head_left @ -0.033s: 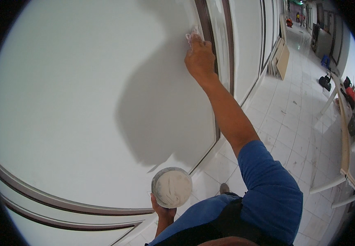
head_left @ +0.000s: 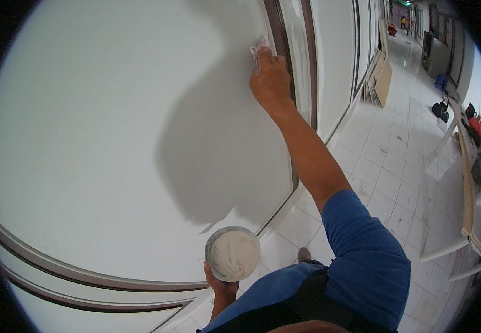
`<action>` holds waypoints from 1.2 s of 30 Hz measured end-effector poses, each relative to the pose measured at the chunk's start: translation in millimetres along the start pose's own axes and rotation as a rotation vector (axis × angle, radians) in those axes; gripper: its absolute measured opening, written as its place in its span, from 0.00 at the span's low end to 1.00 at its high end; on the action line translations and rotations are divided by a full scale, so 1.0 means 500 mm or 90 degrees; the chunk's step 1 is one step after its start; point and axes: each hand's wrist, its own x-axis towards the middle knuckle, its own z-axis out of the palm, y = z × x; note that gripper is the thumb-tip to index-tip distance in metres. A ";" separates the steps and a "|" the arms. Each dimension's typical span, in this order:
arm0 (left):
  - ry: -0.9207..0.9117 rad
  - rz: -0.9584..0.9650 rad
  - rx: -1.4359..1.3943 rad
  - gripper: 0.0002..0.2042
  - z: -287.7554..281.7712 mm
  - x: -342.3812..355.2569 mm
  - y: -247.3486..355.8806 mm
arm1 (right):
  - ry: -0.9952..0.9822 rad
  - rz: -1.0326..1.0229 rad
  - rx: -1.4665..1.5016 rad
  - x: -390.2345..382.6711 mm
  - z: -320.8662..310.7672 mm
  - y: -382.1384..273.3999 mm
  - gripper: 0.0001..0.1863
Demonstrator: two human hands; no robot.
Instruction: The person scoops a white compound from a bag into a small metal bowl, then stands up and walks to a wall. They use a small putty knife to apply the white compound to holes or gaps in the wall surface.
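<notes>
My right hand (head_left: 271, 80) is stretched up to the white wall panel (head_left: 85, 139), close beside its dark brown trim (head_left: 278, 28). Its fingers close on a crumpled whitish-pink wad (head_left: 255, 54), pressed against the panel; whether it is cloth or thin plastic I cannot tell. Low in front of me, my left hand (head_left: 222, 284) grips a round grey bowl (head_left: 209, 256) from below and the side. Off-white paste (head_left: 234, 255) with streaks on its surface fills the bowl. Most of the left fingers are hidden under it.
Tiled floor (head_left: 385, 183) runs along the wall to the right. Flat boards (head_left: 382, 83) lean on the wall further on. A wooden bench-like frame (head_left: 467, 188) with white legs stands at the right, near a black bag (head_left: 441, 111) and a blue stool (head_left: 441, 82).
</notes>
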 end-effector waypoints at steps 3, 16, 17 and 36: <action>0.006 -0.004 0.003 0.37 0.003 0.000 0.001 | -0.061 0.038 -0.007 -0.024 -0.006 -0.006 0.31; 0.035 -0.029 0.030 0.36 0.010 -0.007 0.011 | -0.048 0.029 0.030 -0.269 0.070 0.062 0.38; 0.027 -0.031 0.028 0.36 0.012 -0.008 0.011 | -0.034 0.020 0.031 -0.295 0.077 0.073 0.39; 0.027 -0.044 0.013 0.36 0.007 -0.022 0.018 | -0.160 0.137 0.206 -0.646 -0.007 0.046 0.31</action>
